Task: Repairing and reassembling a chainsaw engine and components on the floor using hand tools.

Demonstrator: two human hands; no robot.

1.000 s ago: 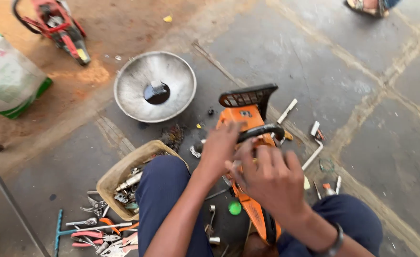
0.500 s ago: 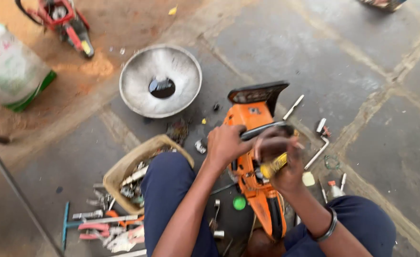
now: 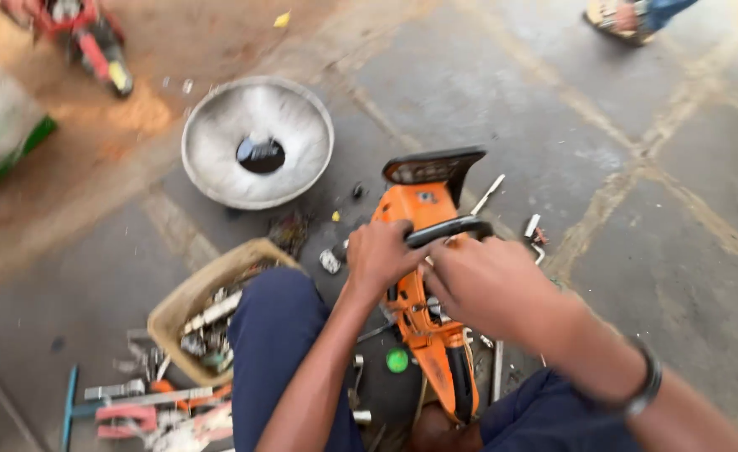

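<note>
Head view: I see the orange chainsaw body (image 3: 426, 322) lying on the stone floor (image 3: 637, 192) between my knees, its long axis running away from me toward the black guard (image 3: 433, 167) at its far end. My left hand (image 3: 383, 255) is clamped on the black handle bar (image 3: 457, 227); my right hand (image 3: 486, 285) sits just beside it over the body, and I cannot tell what its fingers hold. Both are equally near. To the far left stands a metal bowl (image 3: 218, 151) with dark liquid; a basket (image 3: 187, 297) by my left knee holds tools.
</note>
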